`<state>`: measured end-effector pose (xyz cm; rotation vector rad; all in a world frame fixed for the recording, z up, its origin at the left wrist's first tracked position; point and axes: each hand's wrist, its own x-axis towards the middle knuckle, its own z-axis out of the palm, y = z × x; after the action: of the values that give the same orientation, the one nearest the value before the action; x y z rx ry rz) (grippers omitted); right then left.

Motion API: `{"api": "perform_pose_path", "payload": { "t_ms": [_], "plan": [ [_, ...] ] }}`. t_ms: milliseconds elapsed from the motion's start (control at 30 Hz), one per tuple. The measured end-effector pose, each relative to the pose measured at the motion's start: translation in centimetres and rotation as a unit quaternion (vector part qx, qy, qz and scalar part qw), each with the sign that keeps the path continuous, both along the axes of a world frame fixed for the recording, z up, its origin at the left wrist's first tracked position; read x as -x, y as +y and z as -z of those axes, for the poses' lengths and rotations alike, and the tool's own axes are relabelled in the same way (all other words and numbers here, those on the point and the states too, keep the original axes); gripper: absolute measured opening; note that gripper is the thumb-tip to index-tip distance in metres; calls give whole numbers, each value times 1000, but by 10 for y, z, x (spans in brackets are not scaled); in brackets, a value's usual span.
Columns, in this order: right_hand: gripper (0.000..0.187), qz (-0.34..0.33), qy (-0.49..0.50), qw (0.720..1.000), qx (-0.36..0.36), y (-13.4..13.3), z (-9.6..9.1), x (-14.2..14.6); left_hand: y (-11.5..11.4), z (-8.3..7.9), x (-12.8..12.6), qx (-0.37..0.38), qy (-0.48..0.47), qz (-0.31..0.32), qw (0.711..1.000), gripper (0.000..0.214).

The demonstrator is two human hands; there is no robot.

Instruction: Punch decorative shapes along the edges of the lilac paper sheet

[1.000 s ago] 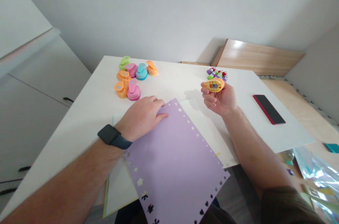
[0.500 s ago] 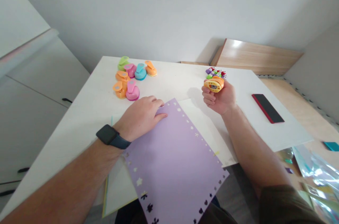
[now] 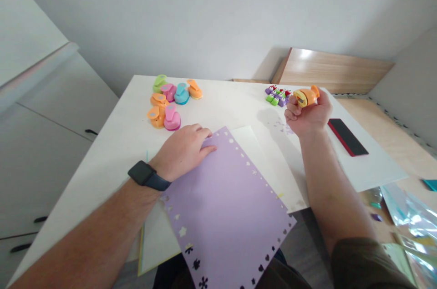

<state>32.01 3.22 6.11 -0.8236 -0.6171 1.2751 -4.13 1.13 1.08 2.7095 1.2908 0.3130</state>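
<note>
A purple sheet of paper (image 3: pixel 228 202) with small shapes punched along its edges lies at the table's front and hangs over the edge. My left hand (image 3: pixel 189 148) grips its far left part, thumb on top and fingers at the edge. Raised over the right side of the table, my right hand (image 3: pixel 312 114) is closed around an orange craft punch (image 3: pixel 306 96), its yellow underside turned toward me. Purple paper cut-outs (image 3: pixel 282 126) are scattered on the table left of that hand. White paper (image 3: pixel 262 152) lies partly under the purple sheet.
Several colourful craft punches, among them a blue one (image 3: pixel 181 93) and a pink one (image 3: pixel 172 118), stand at the back left. Small red, green and purple punches (image 3: pixel 278 96) cluster at the back right. A black and red flat case (image 3: pixel 348 137) lies farther right.
My right hand has moved right with the orange craft punch and tilted it, uncovering the small punches and the purple cut-outs. My left hand stays on the purple sheet.
</note>
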Motion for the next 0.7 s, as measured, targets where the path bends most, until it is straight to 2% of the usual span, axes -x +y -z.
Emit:
{"api": "perform_pose_path", "payload": {
  "t_ms": [367,700],
  "plan": [
    [39,69,2,998,1,-2,-3,-5,1,1,0,6,-9,-3,1000,36],
    [38,74,-2,997,15,-3,-3,0,0,1,1,12,-13,-4,1000,36]
  ]
}}
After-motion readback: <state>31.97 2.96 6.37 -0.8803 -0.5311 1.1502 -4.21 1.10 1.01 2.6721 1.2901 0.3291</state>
